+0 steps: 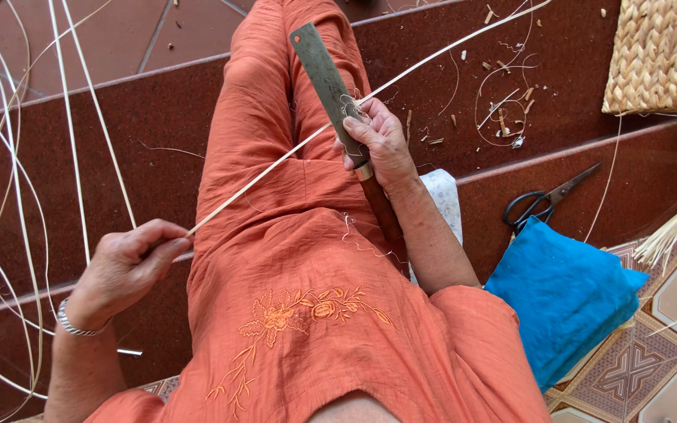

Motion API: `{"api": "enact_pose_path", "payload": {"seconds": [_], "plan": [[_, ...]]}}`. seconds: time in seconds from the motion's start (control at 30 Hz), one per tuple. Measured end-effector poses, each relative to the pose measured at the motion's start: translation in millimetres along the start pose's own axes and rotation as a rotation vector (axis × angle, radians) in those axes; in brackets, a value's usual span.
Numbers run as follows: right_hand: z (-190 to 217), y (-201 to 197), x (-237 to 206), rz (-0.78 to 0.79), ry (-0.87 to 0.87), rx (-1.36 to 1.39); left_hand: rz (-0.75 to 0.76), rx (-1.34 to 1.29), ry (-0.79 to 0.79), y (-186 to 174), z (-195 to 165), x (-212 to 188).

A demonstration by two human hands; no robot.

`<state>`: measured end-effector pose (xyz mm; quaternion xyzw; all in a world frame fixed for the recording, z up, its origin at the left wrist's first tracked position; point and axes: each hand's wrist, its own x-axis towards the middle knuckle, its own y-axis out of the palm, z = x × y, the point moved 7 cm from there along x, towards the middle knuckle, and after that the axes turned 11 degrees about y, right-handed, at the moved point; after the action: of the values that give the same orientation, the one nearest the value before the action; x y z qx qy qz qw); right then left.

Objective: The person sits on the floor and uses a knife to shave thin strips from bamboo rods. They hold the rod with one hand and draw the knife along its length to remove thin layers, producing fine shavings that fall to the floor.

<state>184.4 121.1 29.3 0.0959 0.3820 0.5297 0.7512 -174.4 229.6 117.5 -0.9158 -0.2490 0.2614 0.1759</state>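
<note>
No packages, labels, signs or screens appear in view.

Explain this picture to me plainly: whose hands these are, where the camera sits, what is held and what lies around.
There is one picture, taken by a camera worn on a person's head, looking down at their own lap and hands. The person sits on dark red steps in orange clothes. The right hand grips a long flat knife by the base of its blade, with the wooden handle running back along the forearm. The left hand pinches one end of a thin pale strip, which runs up across the knife blade. More loose strips curl on the left. On the right lie black scissors, a blue cushion and a woven mat.
</note>
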Motion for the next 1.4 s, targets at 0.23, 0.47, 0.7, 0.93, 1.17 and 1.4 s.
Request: {"api": "enact_pose_path", "payload": {"seconds": [0.23, 0.47, 0.7, 0.93, 1.17, 1.4], "plan": [[7.5, -14.8, -2.8, -0.062, -0.022, -0.029, -0.018, 0.062, -0.115, -34.1, 29.6, -24.7], [16.6, -25.5, -3.1, -0.072, -0.042, -0.001, 0.011, 0.004, -0.248, -65.3, 93.7, -55.4], [27.1, -30.3, -1.9, -0.094, -0.084, -0.007, 0.035, 0.134, -0.353, -101.1, 169.2, -87.2], [15.9, 3.2, -7.8, -0.059, -0.072, -0.034, 0.007, 0.419, -0.247, -76.4, 91.5, -24.4], [-12.7, 61.3, -19.6, 0.057, 0.051, -0.055, -0.085, 0.207, 0.462, 38.3, -69.2, 91.7], [-11.8, 72.3, -21.8, 0.075, 0.133, -0.005, -0.14, -0.056, 0.549, 51.6, -93.8, 125.2]]}}
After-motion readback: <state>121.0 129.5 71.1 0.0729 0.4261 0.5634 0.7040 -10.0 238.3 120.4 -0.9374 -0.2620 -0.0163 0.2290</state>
